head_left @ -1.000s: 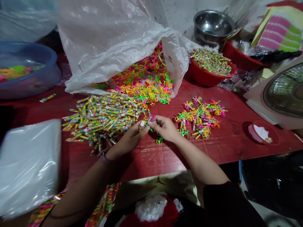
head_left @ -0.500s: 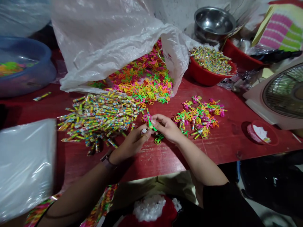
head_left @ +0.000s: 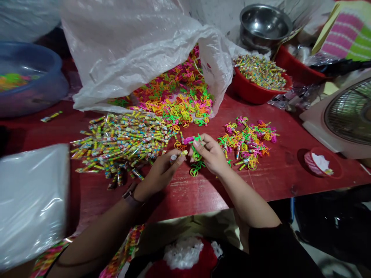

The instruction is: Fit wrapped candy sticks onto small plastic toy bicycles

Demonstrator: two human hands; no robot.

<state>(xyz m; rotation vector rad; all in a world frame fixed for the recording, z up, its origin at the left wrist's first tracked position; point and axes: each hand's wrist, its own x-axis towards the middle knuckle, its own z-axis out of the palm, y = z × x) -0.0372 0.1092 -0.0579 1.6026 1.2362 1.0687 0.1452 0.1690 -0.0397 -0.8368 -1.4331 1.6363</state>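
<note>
Over the red desk point(head_left: 191, 191), two hands meet at the centre of the view. The left hand point(head_left: 156, 177) is almost closed, its thumb and fingers pinching one wrapped candy stick point(head_left: 174, 158). The right hand point(head_left: 211, 153) is also almost closed, its fingers gripping one green toy bicycle point(head_left: 197, 148), with a pink plastic piece point(head_left: 188, 140) lying toward the left hand. A second green bicycle point(head_left: 195, 168) lies on the desk just below the hands.

Three loose piles surround the hands. Left of the left hand is a pile of candy sticks point(head_left: 121, 141). Ahead of both hands is a heap of multicoloured bicycles point(head_left: 179, 106), its far part hidden by one white plastic bag point(head_left: 136, 58). Right of the right hand is a smaller mixed pile point(head_left: 247, 143) of bicycles and sticks.

Farther ahead of the right hand are two red bowls, the nearer bowl point(head_left: 257, 79) full of candy sticks and the farther bowl point(head_left: 298, 65) beside it, and one steel bowl point(head_left: 265, 23). Well right of that hand are one fan point(head_left: 348, 116) and one small red basket point(head_left: 321, 164). Well left of the left hand are one blue tub point(head_left: 29, 73) and one stack of clear plastic bags point(head_left: 31, 200).
</note>
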